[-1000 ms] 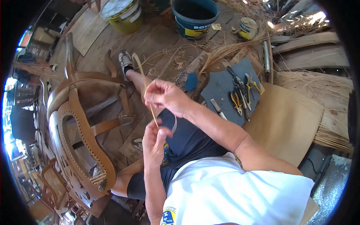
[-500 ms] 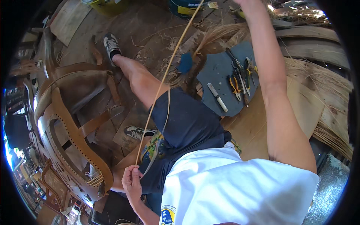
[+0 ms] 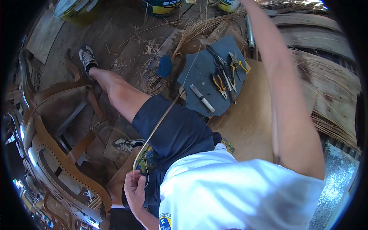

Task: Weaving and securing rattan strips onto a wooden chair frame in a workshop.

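My left hand (image 3: 135,191) is closed, thumb against fingers, on one end of a long thin cane strand (image 3: 158,126). From there the strand bows up over my dark shorts, passes the grey mat and thins out toward the top edge. My right arm (image 3: 278,88) stretches far forward; its hand lies beyond the top edge, so its grip is hidden. Left of my left hand stands a wooden chair frame (image 3: 73,165), its curved rail lined with small holes. A bundle of pale strand ends (image 3: 92,200) sticks out near the rail's lower end.
A grey mat (image 3: 199,69) bears orange-handled pliers (image 3: 219,86), yellow-handled pliers (image 3: 237,65) and a white-and-dark stick-shaped tool (image 3: 202,98). Beyond lie loose cane strands (image 3: 207,28), a blue scrap (image 3: 165,66) and a yellow bucket (image 3: 80,13). Wooden boards (image 3: 245,115) lie right.
The strand has gone from nearly straight and taut to a slack bow. My right hand has passed out of the top edge. The whole view has shifted, with the mat now further left.
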Available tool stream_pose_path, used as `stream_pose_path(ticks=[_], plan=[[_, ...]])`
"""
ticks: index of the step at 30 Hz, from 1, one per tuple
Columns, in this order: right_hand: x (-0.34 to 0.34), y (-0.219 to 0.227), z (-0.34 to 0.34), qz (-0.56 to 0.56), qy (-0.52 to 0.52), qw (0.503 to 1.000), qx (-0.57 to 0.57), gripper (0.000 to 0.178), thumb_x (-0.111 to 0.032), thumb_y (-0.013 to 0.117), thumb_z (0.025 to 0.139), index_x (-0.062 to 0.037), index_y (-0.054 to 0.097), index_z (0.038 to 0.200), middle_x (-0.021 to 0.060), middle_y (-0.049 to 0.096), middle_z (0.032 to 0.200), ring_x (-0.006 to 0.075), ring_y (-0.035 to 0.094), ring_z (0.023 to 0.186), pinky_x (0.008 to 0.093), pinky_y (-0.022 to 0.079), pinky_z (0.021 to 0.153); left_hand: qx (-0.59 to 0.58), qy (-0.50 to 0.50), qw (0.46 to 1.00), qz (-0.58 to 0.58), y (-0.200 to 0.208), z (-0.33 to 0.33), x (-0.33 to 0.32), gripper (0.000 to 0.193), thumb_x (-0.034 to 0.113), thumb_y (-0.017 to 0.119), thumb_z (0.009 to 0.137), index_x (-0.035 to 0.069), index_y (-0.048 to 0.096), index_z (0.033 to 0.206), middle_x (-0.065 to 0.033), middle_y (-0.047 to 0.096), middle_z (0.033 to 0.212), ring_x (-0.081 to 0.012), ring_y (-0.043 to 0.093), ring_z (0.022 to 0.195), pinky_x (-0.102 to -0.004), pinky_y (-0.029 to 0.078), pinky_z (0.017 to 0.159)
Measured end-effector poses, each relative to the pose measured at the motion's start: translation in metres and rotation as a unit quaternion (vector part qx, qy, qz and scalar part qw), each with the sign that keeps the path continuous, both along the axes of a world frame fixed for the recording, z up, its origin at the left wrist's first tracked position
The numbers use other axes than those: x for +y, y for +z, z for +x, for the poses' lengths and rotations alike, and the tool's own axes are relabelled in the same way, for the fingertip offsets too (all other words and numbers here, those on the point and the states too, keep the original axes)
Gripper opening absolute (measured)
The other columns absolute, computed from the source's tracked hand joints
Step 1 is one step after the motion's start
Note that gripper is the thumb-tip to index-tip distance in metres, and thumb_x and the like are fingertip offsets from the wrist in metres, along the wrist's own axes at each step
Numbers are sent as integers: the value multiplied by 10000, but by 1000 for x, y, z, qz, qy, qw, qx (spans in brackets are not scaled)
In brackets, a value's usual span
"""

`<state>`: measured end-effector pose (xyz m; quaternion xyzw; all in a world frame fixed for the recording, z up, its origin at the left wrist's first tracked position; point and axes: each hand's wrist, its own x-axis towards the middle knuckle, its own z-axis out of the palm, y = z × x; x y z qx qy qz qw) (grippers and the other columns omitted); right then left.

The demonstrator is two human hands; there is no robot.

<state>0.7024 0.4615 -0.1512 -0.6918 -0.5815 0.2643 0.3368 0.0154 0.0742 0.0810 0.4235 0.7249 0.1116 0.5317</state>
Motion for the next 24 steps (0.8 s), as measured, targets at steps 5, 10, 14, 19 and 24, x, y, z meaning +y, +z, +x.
stream_pose_path(ticks=[5, 10, 14, 19, 24], plan=[[-209, 68, -4, 30, -44, 975, -216, 301, -342, 610, 1005, -69, 670, 1116, 59, 694, 836, 145, 641, 700, 325, 528, 666, -214, 12, 976, -46, -3, -4, 2, 183, 180, 622, 1022, 4, 623, 1070, -65, 668, 842, -69, 525, 712, -200, 403, 635], [-403, -8, -30, -253, -286, 920, -89, 207, -254, 639, 952, -73, 700, 1032, 136, 729, 902, 266, 709, 859, 391, 534, 772, -241, 6, 970, -31, 3, 3, 18, 162, 151, 581, 1039, 4, 634, 1082, -90, 685, 767, -63, 497, 580, -210, 403, 547], [-477, -42, -102, -231, -273, 917, -178, 149, -157, 638, 948, -20, 674, 993, 161, 701, 853, 303, 690, 779, 413, 529, 728, 13, -83, 995, 57, -16, 7, 32, 179, 132, 554, 1045, -3, 641, 1122, -77, 666, 735, -103, 543, 571, -264, 440, 541], [-459, -29, -142, -225, -231, 925, -201, 195, -149, 636, 917, -83, 657, 1099, 149, 678, 1059, 358, 661, 994, 459, 527, 825, 175, -130, 959, 182, -25, -3, 19, 207, 130, 506, 1063, 10, 641, 1163, -78, 643, 740, -131, 579, 650, -291, 468, 613], [-394, -19, -155, -93, -228, 936, -250, 252, -175, 631, 926, -63, 634, 1152, 156, 681, 1064, 359, 662, 1003, 467, 538, 836, 192, -100, 964, 157, -23, 3, 7, 213, 133, 490, 1069, 1, 636, 1150, -87, 673, 737, -155, 601, 648, -315, 471, 627]])
